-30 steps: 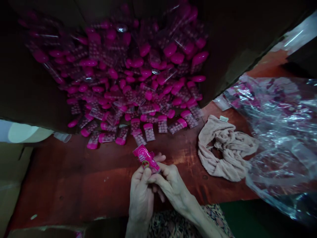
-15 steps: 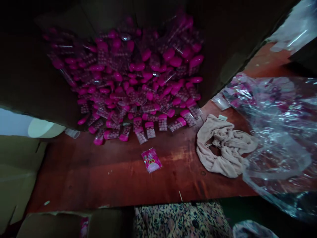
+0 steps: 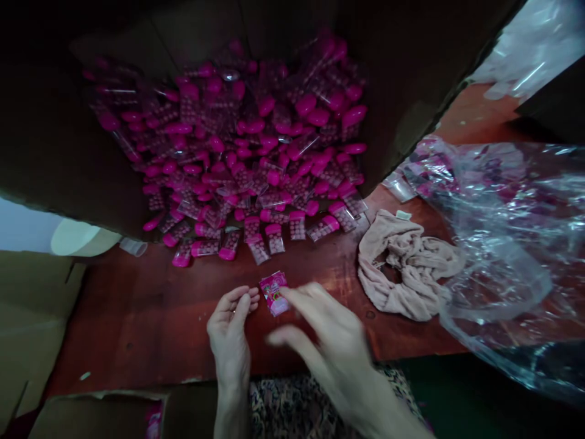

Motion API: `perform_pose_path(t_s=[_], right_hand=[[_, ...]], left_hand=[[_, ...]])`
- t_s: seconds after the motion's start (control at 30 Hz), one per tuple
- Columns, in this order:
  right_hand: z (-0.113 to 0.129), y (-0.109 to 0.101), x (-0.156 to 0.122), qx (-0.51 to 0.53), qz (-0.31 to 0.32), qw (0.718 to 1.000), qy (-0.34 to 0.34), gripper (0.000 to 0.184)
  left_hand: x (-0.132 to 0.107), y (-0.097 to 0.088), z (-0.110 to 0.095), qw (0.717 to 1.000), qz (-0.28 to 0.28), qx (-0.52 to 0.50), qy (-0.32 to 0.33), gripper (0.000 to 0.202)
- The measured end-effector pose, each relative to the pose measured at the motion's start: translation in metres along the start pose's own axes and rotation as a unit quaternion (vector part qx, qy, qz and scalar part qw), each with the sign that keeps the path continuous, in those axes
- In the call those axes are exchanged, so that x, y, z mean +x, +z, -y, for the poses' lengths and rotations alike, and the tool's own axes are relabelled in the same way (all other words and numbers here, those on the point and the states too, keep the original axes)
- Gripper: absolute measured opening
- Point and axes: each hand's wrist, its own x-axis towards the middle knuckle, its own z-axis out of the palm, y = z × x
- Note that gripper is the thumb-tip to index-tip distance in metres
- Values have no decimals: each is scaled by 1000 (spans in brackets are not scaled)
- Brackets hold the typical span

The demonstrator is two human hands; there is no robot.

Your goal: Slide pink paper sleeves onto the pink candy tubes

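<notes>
A small pink printed packet (image 3: 273, 294) lies on the reddish wood tabletop (image 3: 137, 317), with my left hand (image 3: 228, 332) just left of it. The left fingers are curled apart and hold nothing. My right hand (image 3: 324, 335) is motion-blurred, its spread fingertips at the packet's right edge, and I cannot tell if they touch it. Farther off, beyond both hands, spreads a large heap of clear blister packs with pink caps and pink pellets (image 3: 228, 171).
A crumpled beige cloth (image 3: 402, 268) and a clear plastic bag (image 3: 498, 244) with pink printed wrappers lie to the right. Dark cardboard (image 3: 411, 73) overhangs the heap. A cardboard box (image 3: 91, 414) sits at the near left, and patterned fabric (image 3: 283, 402) shows below the table edge.
Both hands held the packet a second ago. Half a second ago it lay on the table, with no hands in view. Now both hands are back beside it.
</notes>
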Motion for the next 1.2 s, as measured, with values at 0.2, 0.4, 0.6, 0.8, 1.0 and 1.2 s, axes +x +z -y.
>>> perform_pose_path(t_s=[0.2, 0.4, 0.6, 0.8, 1.0, 1.2], right_hand=[[-39, 45, 12, -261, 36, 963, -49, 2], [-48, 46, 11, -275, 17, 959, -61, 17], [-52, 59, 14, -272, -14, 960, -59, 23], [-52, 51, 15, -212, -33, 972, -90, 26], [-32, 33, 15, -136, -45, 979, -145, 21], [-17, 34, 8, 54, -53, 995, 58, 12]], left_hand=[[5, -6, 16, 998, -8, 47, 28, 17], [4, -2, 16, 996, -2, 84, 26, 17], [6, -1, 12, 995, 5, 92, 42, 17], [8, -5, 8, 992, 11, 111, 62, 22], [4, 15, 1, 993, 109, 51, 5, 17], [-2, 31, 0, 993, 55, -91, -56, 20]])
